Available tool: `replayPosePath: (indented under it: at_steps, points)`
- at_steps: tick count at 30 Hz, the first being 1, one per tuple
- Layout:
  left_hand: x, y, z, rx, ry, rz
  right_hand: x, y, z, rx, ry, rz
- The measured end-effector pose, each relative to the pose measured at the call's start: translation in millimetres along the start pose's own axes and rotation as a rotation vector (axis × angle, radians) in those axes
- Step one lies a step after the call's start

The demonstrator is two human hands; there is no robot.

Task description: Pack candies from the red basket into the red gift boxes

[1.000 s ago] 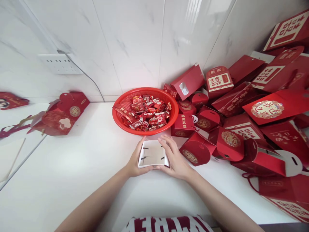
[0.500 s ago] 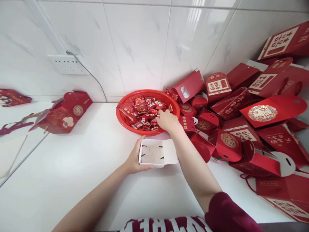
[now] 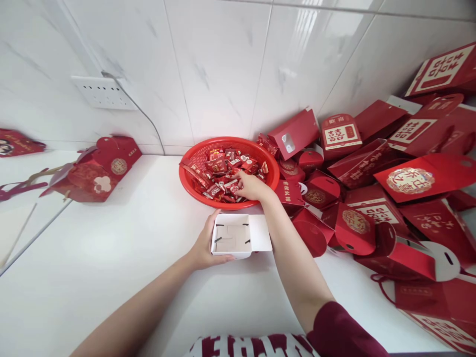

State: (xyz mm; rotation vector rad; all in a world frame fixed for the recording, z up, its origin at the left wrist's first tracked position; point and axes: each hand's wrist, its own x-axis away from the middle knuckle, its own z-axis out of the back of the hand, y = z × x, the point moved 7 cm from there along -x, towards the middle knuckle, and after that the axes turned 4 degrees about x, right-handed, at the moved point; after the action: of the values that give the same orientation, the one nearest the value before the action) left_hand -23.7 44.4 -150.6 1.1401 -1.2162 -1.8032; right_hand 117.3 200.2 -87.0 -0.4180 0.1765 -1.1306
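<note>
My left hand (image 3: 205, 244) grips a small open box (image 3: 231, 238) from its left side, fingers behind and thumb along the front. The box's inside is white, with dark slits at its corners, and its lid flap (image 3: 261, 233) is folded out to the right. No candy lies in it. Just behind the box is a red plastic basket (image 3: 189, 191) of wrapped candies (image 3: 217, 165). My right hand (image 3: 253, 187) reaches into the basket from the right, its fingertips bent together on a red-wrapped candy (image 3: 232, 186) among the others. Part of the pile is hidden under this hand.
A large heap of red gift boxes (image 3: 355, 225) fills the right side of the white table (image 3: 156, 213). More red boxes (image 3: 111, 166) with ribbons stand at the left. A tiled wall with a power socket (image 3: 104, 93) and a grey cable (image 3: 147, 116) rises behind.
My right hand has shifted slightly left and toward me within the candies. My left hand still holds the open box in nearly the same place. The camera view has moved a little.
</note>
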Motion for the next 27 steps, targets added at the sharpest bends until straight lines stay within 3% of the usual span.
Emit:
replayPosePath:
  at_steps: [10, 20, 24, 27]
  points:
    - [0, -1, 1.7, 0.015, -0.018, -0.003, -3, 5, -5, -0.051, 0.048, 0.006]
    - [0, -1, 1.5, 0.014, -0.012, 0.000, 19, 1, 24, -0.226, 0.392, 0.083]
    - [1, 2, 0.8, 0.013, -0.010, -0.009, 26, 7, 32, -0.564, 0.471, 0.138]
    - [1, 2, 0.2, 0.009, -0.008, -0.002, 33, 2, 35, -0.854, 0.364, 0.217]
